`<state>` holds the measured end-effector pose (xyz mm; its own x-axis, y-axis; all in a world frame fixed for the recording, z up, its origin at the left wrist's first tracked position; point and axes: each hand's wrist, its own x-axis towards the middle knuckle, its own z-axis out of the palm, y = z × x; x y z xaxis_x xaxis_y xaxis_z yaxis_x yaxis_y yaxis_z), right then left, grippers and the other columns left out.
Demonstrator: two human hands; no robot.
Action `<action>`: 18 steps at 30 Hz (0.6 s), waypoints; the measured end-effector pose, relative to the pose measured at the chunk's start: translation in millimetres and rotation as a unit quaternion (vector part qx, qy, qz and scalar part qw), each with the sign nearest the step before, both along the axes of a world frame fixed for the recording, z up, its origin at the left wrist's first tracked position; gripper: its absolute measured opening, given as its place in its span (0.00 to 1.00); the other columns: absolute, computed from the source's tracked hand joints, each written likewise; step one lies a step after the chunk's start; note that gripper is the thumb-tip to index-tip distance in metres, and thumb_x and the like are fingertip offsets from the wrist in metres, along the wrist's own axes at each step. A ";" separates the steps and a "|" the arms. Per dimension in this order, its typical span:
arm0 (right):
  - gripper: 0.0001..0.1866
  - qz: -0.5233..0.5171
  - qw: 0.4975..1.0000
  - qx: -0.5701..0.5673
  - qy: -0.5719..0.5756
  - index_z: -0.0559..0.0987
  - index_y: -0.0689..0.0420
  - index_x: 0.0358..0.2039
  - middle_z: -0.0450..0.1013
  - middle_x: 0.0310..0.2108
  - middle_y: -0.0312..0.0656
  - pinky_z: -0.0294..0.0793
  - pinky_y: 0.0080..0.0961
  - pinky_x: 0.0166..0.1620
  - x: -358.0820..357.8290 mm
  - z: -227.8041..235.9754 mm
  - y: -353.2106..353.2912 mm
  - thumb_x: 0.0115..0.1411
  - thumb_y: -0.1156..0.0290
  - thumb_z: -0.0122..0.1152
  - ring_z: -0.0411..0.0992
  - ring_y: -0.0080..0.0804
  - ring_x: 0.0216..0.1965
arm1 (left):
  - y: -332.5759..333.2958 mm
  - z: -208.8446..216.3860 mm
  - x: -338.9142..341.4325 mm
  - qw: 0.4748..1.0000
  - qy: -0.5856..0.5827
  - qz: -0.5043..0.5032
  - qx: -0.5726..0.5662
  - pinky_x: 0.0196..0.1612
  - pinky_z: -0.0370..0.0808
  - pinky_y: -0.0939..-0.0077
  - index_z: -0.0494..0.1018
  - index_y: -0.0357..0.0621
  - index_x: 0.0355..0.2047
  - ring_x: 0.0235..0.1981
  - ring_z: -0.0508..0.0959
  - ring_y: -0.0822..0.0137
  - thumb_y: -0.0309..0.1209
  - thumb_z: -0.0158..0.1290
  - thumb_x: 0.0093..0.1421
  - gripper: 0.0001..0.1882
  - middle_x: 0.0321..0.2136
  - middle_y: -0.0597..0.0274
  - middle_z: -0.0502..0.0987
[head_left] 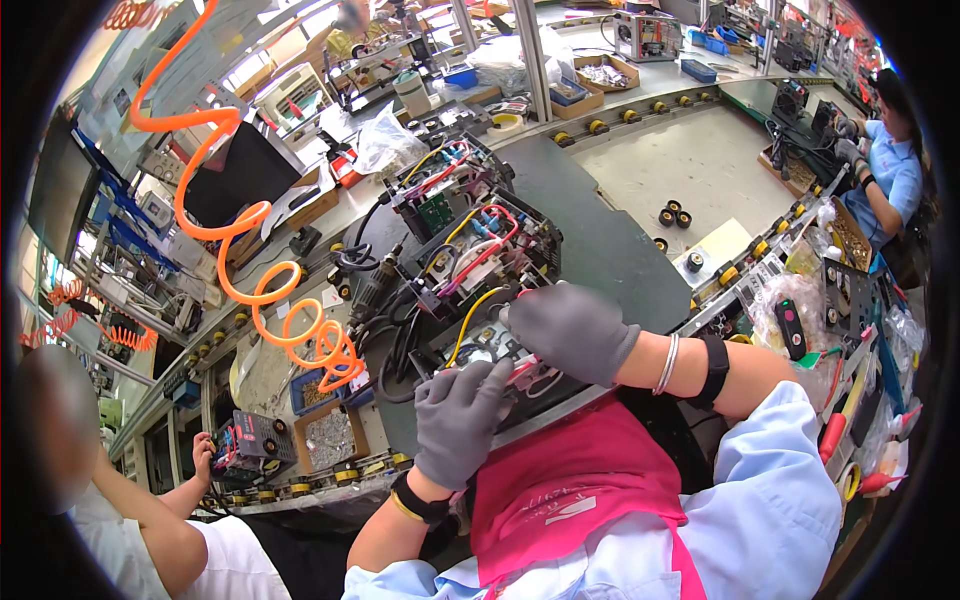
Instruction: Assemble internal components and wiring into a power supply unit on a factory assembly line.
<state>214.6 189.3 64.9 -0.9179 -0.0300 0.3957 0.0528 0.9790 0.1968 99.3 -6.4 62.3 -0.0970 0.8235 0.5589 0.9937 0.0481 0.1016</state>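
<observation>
Right in front of me is an opened electrical unit (478,345) with a bare interior, a yellow wire (470,318) and red and white wires. My left hand (455,425), in a grey glove, reaches over its near side with fingers bent and pressed together at the wires. Gloved in grey too, my right hand (575,335) is curled above the unit's right side and partly blurred. What either hand pinches is hidden. Just beyond stand two similar open units, a nearer one (500,245) and a farther one (445,180), both full of coloured wires.
An orange coiled hose (240,235) hangs at the left. Black cables (400,350) and a power driver (378,290) lie left of the units. A box of small parts (330,440) sits lower left. Co-workers stand at left and far right. Black rollers (675,213) lie on the bench.
</observation>
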 end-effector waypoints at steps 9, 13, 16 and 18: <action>0.29 0.012 0.980 -0.125 0.156 0.77 0.51 0.54 0.70 0.39 0.37 0.76 0.34 0.43 23.4 2.7 6.0 0.49 0.63 0.67 0.71 0.39 0.46 | 0.9 -1.4 -2.2 1.000 -0.015 0.012 0.000 0.43 0.68 0.66 0.77 0.56 0.51 0.36 0.75 0.65 0.34 0.66 0.45 0.29 0.41 0.72 0.79; 0.28 -0.012 0.965 -0.184 0.187 0.78 0.53 0.53 0.74 0.35 0.32 0.75 0.24 0.39 38.4 -7.7 -5.6 0.49 0.69 0.67 0.73 0.33 0.37 | 0.8 0.3 -1.1 0.999 -0.021 0.015 -0.022 0.44 0.68 0.65 0.77 0.54 0.52 0.38 0.75 0.61 0.39 0.66 0.48 0.28 0.41 0.68 0.79; 0.27 -0.040 0.949 -0.240 0.200 0.76 0.55 0.54 0.78 0.37 0.36 0.79 0.26 0.35 38.4 -20.2 -22.0 0.50 0.71 0.65 0.77 0.35 0.35 | 0.9 2.4 1.3 0.999 0.003 0.016 -0.030 0.44 0.67 0.64 0.77 0.53 0.52 0.38 0.74 0.61 0.38 0.66 0.49 0.28 0.41 0.68 0.79; 0.27 -0.059 0.927 -0.309 0.204 0.75 0.56 0.55 0.78 0.42 0.40 0.81 0.31 0.35 37.3 -28.1 -33.4 0.51 0.70 0.65 0.78 0.40 0.38 | 1.0 2.8 3.5 0.999 0.027 0.022 -0.029 0.44 0.66 0.64 0.77 0.53 0.52 0.38 0.74 0.62 0.38 0.65 0.49 0.27 0.41 0.68 0.78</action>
